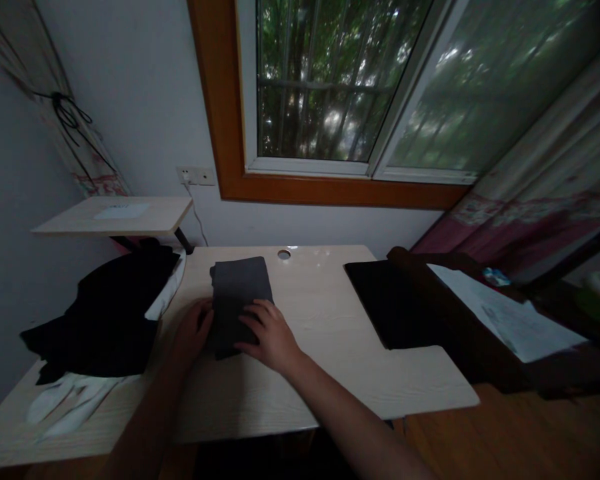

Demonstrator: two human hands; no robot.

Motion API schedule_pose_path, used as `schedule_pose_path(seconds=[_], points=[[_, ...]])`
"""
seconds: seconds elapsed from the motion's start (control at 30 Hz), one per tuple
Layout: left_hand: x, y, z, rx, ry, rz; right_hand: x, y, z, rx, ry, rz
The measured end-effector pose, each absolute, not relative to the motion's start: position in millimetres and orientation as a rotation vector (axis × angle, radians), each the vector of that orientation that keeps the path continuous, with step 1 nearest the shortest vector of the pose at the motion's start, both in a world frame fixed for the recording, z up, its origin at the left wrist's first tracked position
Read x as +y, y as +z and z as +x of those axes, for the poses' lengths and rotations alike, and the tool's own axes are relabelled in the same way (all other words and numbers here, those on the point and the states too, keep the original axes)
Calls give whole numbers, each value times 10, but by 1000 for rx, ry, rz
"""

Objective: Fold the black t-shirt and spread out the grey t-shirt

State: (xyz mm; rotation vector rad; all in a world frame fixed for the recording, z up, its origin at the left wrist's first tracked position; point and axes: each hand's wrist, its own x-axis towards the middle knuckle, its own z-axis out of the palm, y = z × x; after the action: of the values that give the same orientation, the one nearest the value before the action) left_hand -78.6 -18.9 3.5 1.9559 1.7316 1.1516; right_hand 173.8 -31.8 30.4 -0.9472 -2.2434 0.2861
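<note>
A dark grey piece of folded cloth (243,283), probably a garment, lies flat on the pale wooden desk in front of me. My right hand (273,337) rests on its right side, fingers spread over the fabric and thumb apart. At the cloth's left edge is my left hand (193,330), its thumb and forefinger apart beside the fabric; the other fingers are partly hidden in shadow. To the left, a heap of black clothing (113,310) lies over white clothing (77,403), which hangs out below and along the right side.
A black flat folded piece (393,300) lies at the desk's (325,373) right edge. A small raised shelf (115,217) with a paper label stands back left. Dark brown furniture with a white sheet (505,313) adjoins on the right. A cable hole (284,255) is near the wall.
</note>
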Motion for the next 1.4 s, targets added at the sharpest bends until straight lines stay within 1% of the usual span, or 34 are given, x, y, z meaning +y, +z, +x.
schedule_pose_path(seconds=[0.07, 0.17, 0.3, 0.5, 0.67, 0.77, 0.9, 1.1, 1.4], points=[[-202, 52, -786, 1737, 1160, 1935, -378, 328, 1624, -2353, 267, -924], [-211, 53, -795, 1734, 1155, 1908, -400, 342, 1473, -2442, 208, -1008], [-217, 44, -803, 1697, 1168, 1924, -334, 365, 1409, -2438, 199, -1043], [-270, 109, -761, 1696, 1167, 1950, -164, 490, 1657, -2017, 427, -1119], [-282, 123, -741, 1684, 1134, 2021, -19, 581, 2150, -1628, 464, -1279], [-261, 71, -755, 1664, 1141, 2064, 0, 504, 2519, -1456, 529, -1370], [-232, -18, -782, 1641, 1104, 2069, -75, 269, 2963, -1313, 615, -1465], [-232, -73, -793, 1630, 1029, 2158, -159, 62, 3330, -1306, 563, -1690], [-270, -9, -778, 1502, 922, 2300, 89, 93, 3340, -1420, 556, -1692]])
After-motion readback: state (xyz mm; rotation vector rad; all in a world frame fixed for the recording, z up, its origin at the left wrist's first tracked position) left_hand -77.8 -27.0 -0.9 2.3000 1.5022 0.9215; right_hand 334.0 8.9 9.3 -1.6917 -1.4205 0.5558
